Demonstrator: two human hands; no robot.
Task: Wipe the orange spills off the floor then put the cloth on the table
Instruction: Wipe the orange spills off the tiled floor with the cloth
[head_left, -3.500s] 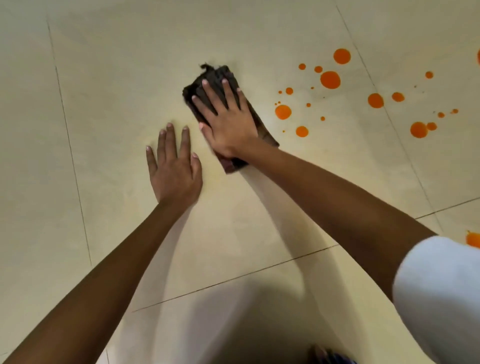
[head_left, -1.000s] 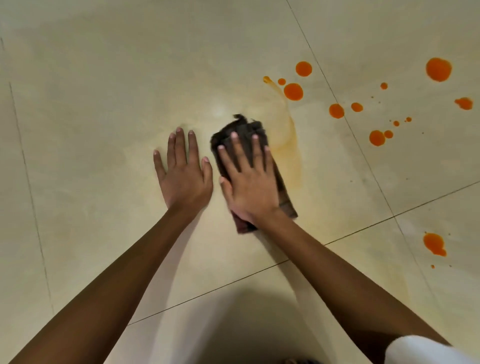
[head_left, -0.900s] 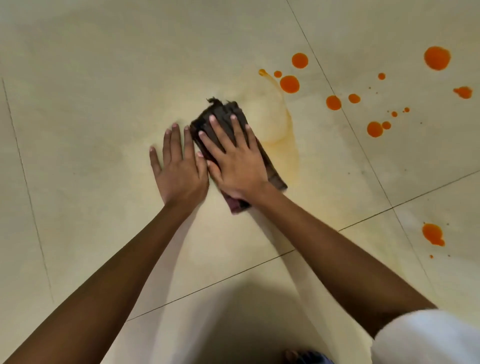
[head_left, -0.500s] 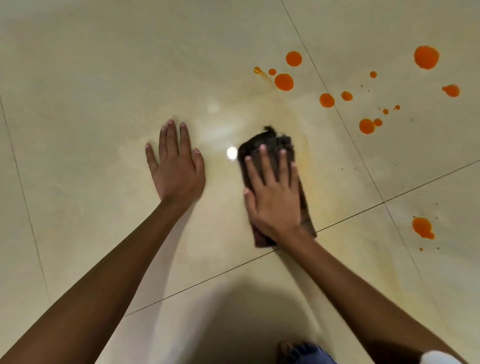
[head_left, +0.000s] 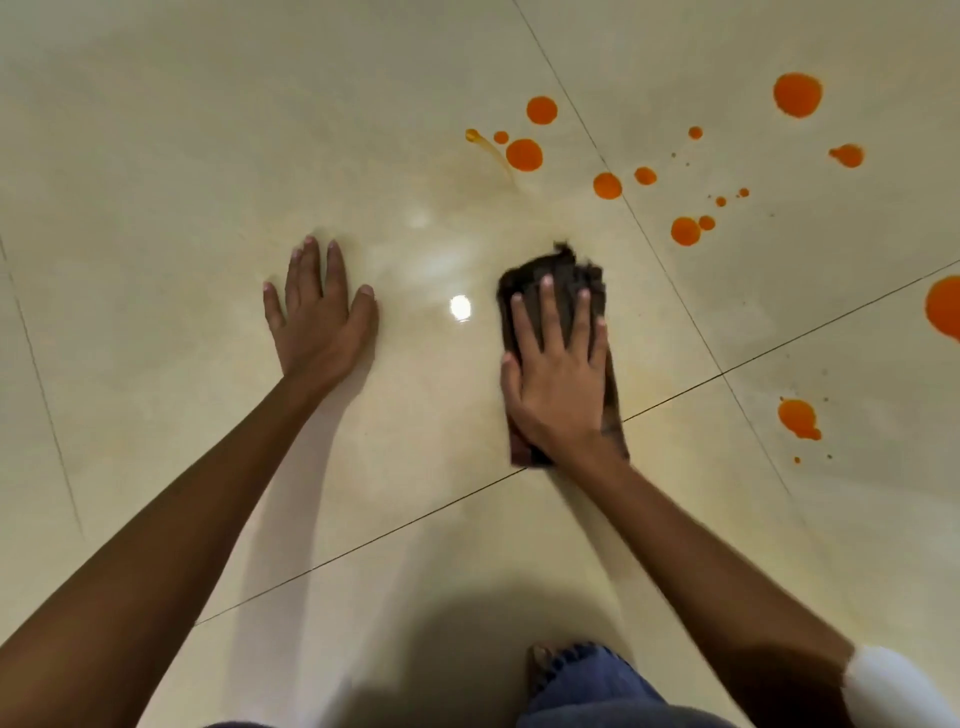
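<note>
Nearest edge: a blue jeans leg (head_left: 587, 686) and a white sleeve (head_left: 893, 691) sit at the bottom of the view, with a shadow on the tile floor (head_left: 156, 208) between the forearms.
Near grout line: a thin dark grout line (head_left: 363, 545) runs diagonally from lower left to the right edge and passes under the right wrist.
Left grip: the left grip (head_left: 322, 322) lies palm down on the floor, fingers straight and spread, holding nothing.
Right grip: the right grip (head_left: 558, 379) presses flat on the cloth, fingers straight and slightly spread, not curled round it.
Cloth: the dark brown cloth (head_left: 550, 278) lies folded on the floor under the right grip. Its near end meets the diagonal grout line, and its frayed far end shows past the fingertips.
Gap between grips: bare glossy tile with a bright light reflection (head_left: 460, 307); the two grips are well apart.
Open room: wide bare floor lies left of and beyond the left grip.
Second grout line: another tile joint (head_left: 654, 254) runs from the top edge down to the right and crosses the first to the right of the cloth.
Orange spills: round orange spills (head_left: 524, 154) scatter beyond and to the right of the cloth, none touching it. One blot (head_left: 798, 418) lies right of the crossing, and a large one (head_left: 945, 306) is cut by the right edge.
Streak: a thin orange streak (head_left: 488, 150) trails from the far-left drops toward the cloth.
</note>
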